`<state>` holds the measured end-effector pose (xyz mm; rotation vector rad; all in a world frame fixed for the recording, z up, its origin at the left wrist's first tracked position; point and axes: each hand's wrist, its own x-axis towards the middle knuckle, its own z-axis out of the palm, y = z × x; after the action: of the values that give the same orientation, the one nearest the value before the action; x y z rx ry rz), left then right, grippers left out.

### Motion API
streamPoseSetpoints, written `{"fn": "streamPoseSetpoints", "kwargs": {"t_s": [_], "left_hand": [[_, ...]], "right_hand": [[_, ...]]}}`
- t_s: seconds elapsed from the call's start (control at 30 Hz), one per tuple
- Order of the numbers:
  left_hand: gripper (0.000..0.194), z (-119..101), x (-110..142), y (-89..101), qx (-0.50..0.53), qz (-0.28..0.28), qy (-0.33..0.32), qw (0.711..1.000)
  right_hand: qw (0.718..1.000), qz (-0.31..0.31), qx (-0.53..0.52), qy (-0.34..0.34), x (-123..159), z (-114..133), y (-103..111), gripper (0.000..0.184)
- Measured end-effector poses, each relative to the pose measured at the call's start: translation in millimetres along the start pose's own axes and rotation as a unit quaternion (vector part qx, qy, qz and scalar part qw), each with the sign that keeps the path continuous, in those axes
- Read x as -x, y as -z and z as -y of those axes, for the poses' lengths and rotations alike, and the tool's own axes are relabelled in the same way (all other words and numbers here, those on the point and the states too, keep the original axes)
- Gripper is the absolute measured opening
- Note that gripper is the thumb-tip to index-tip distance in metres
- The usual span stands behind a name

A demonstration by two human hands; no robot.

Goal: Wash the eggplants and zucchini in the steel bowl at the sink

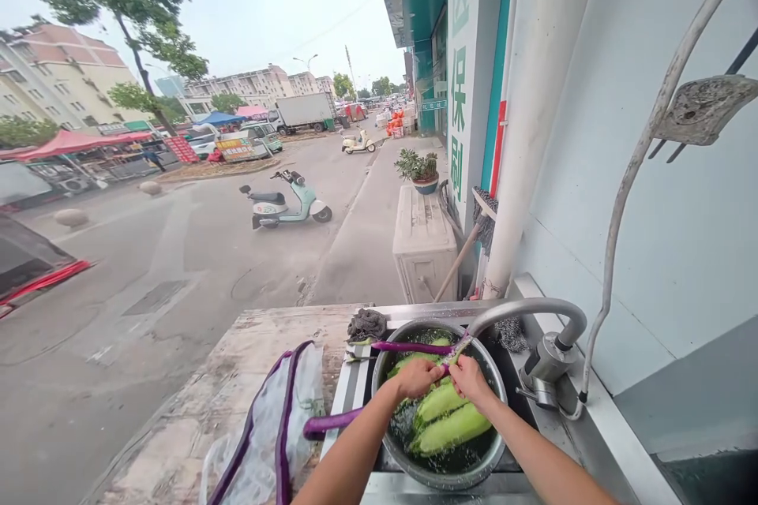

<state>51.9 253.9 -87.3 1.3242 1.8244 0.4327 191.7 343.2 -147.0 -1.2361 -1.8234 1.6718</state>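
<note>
Both my hands are over a metal basin (pixel 382 410) of water in the sink. My left hand (pixel 418 377) is closed around a long purple eggplant (pixel 445 369); a short piece shows between my hands. My right hand (pixel 469 380) pinches its end, under the water from the curved faucet (pixel 527 309). Pale green gourds (pixel 453 430) lie in the water below. A second purple eggplant (pixel 408 347) rests across the basin's far side. Another purple length (pixel 335 422) sticks out left beneath my left forearm; whether it joins the held one is hidden.
On the wooden board (pixel 266 331) at left lie long dark purple eggplants (pixel 284 418) and a clear plastic bag (pixel 308 387). A dark rag (pixel 367 325) sits beside the basin's far left. A steel scrubber (pixel 512 334) lies behind the faucet. The wall (pixel 639 252) closes off the right.
</note>
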Motion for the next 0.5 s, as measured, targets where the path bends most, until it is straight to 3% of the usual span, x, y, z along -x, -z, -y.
{"fn": "streamPoseSetpoints", "kwargs": {"t_s": [0.2,0.33,0.5], "left_hand": [[0.057,-1.8,7.1,12.1,0.134,0.062,0.035,0.988],[0.063,0.9,9.2,24.9,0.195,0.149,0.049,0.968],[0.062,0.5,9.7,37.9,0.216,0.221,0.064,0.949]], "right_hand": [[0.991,0.083,-0.089,0.063,-2.0,-4.0,9.9,0.016],[0.968,0.168,-0.174,0.068,4.5,0.5,17.6,0.022],[0.968,0.166,-0.166,0.088,10.9,6.5,16.0,0.029]]}}
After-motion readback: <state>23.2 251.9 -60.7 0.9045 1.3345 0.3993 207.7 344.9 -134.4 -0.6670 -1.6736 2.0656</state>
